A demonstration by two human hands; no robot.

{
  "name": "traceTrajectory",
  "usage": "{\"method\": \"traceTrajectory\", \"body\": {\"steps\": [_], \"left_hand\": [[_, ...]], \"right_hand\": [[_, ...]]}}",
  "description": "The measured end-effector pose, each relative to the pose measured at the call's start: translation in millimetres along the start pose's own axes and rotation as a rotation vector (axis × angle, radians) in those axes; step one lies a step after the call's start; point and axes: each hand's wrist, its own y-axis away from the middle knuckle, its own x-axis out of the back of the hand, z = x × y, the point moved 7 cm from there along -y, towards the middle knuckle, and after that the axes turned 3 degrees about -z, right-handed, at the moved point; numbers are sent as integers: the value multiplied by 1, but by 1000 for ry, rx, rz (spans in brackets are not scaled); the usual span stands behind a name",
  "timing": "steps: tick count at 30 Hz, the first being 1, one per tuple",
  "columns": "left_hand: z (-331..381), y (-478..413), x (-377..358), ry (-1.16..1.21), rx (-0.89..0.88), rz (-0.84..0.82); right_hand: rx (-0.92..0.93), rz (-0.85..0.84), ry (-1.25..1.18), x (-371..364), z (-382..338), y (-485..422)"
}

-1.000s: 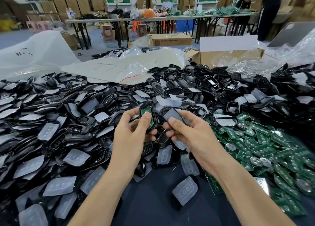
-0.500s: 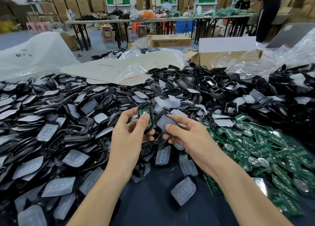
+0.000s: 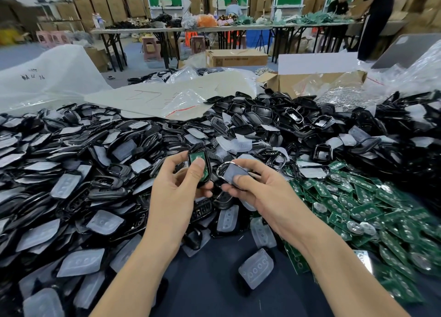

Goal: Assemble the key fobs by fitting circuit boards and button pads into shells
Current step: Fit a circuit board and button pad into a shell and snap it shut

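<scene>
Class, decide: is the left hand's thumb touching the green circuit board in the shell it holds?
Touching. The head view shows the left hand with its thumb pressed on the green circuit board, covering part of it inside the shell.

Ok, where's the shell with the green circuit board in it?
Head view, just left of centre: the left hand holds the shell, beside the grey button pad in the right hand.

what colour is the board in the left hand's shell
Green; the board shows best in the head view.
</scene>
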Motion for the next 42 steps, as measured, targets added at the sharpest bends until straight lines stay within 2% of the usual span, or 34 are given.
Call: {"method": "traceTrajectory", "body": {"steps": [3,6,10,15,24,32,42], "left_hand": [[-5,4,-9,-14,12,-45],[-6,8,-17,-16,24,-86],[-2,7,-13,-46,8,-49],[-2,8,-11,-88,-20,-18],[-2,10,-9,-162,-61,-17],[-4,12,-13,-219,-79,-82],[-3,9,-9,-165,-90,-54]], "right_hand": [[27,24,-11,-1,-2,0],[67,36,138,-3,-5,1],[132,-4,381,-8,-13,6],[170,12,455,-9,-19,8],[111,93,303,4,-7,2],[93,51,109,2,-5,1],[132,57,233,1,-12,0]]}}
